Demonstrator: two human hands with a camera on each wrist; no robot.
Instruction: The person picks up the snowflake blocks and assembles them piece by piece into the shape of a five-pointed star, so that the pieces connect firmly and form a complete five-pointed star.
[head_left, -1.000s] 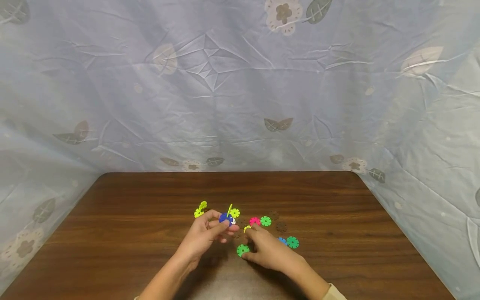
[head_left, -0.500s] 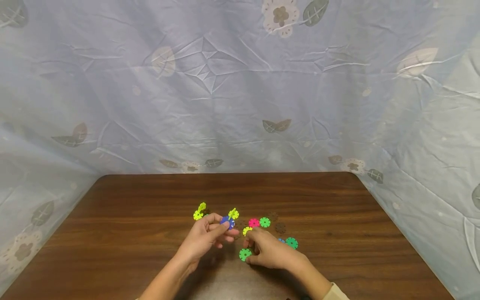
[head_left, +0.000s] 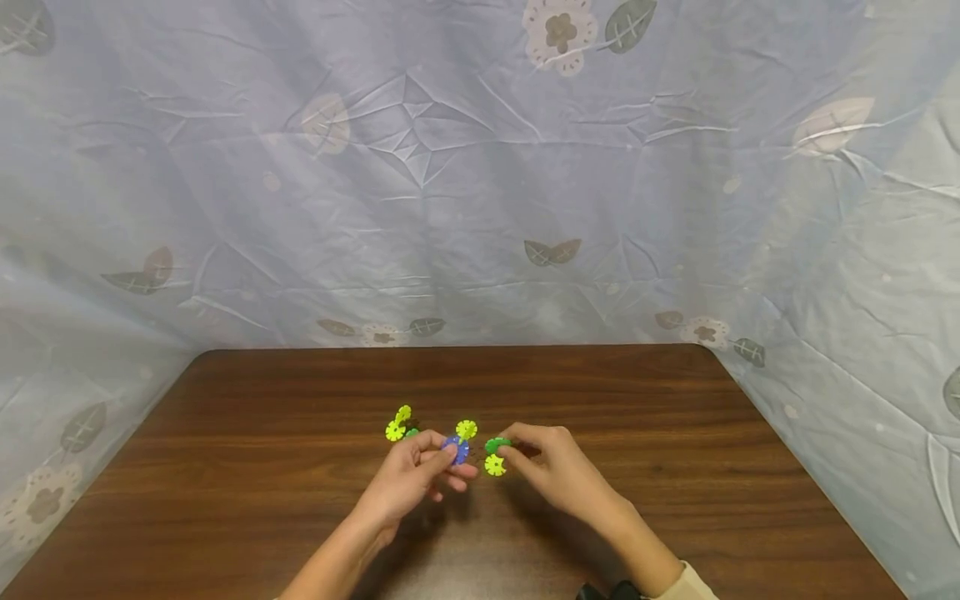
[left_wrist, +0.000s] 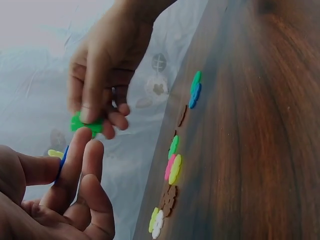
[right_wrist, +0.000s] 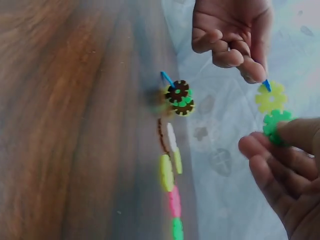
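Note:
My left hand [head_left: 408, 471] pinches a blue notched disc [head_left: 457, 451] between thumb and fingers. Slotted onto the blue disc is a yellow notched disc [right_wrist: 271, 97], standing at an angle to it. A green notched disc [right_wrist: 275, 125] is pinched in my right hand [head_left: 558, 467], held above the table. From the head view the two hands face each other with a small gap. In the right wrist view the green disc appears close below the yellow one; whether they touch, I cannot tell.
On the wooden table [head_left: 300, 483] lie loose discs: a yellow one [head_left: 495, 465], a pink one [left_wrist: 170, 167], a white one [left_wrist: 158, 225] and several others. Beyond my left hand stands a joined cluster with a brown disc [right_wrist: 177, 92]. A patterned cloth [head_left: 480, 208] hangs behind.
My right hand has picked up the green disc from near the table's front and raised it forward, towards the left hand. The blue and yellow piece has turned slightly in my left hand.

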